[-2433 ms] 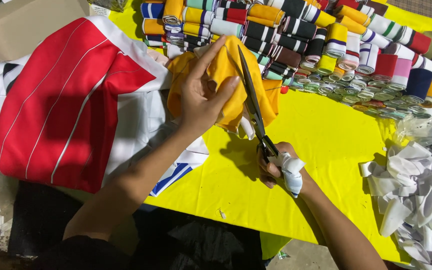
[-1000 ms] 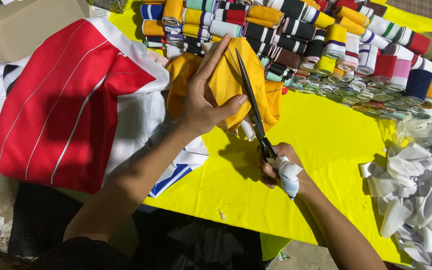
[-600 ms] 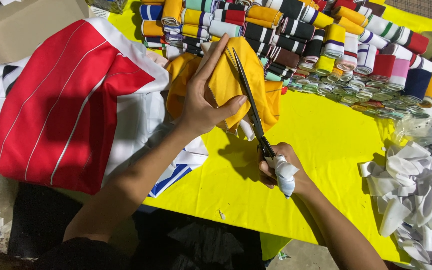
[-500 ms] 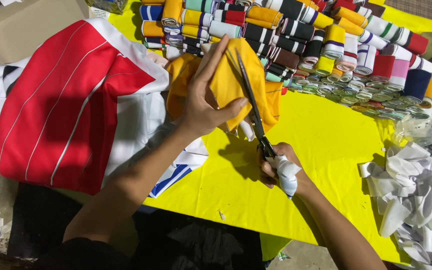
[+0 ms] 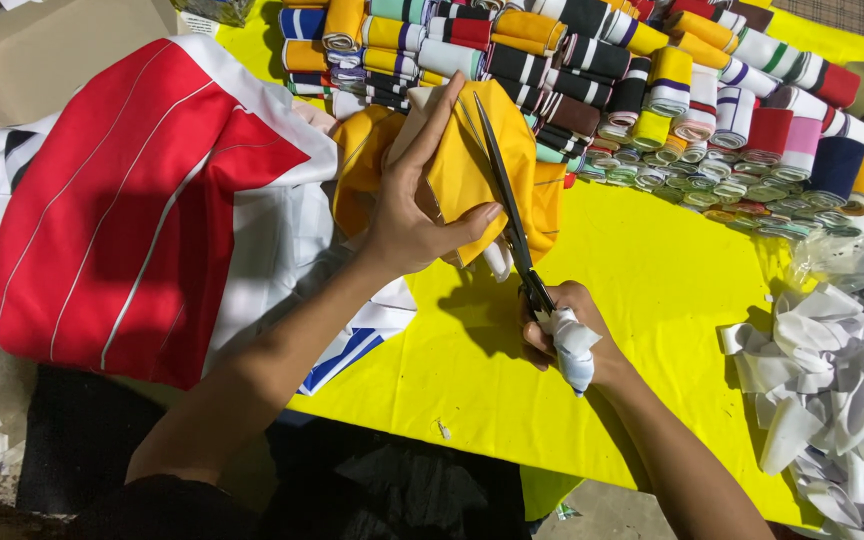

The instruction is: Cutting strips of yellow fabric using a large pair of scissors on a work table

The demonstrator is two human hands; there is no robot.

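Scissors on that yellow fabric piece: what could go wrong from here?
The long dark scissors run close beside the left hand thumb, so a nick looks possible. The folded yellow fabric piece is held in the air, so the cut may wander. The right hand grips cloth-wrapped handles, which might slip.

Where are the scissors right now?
Head view, centre: the scissors are in the right hand, blades lying on the yellow fabric piece held by the left hand.

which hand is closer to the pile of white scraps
The right hand: it grips the scissors just left of the white scraps. The left hand is farther away, up on the yellow fabric.
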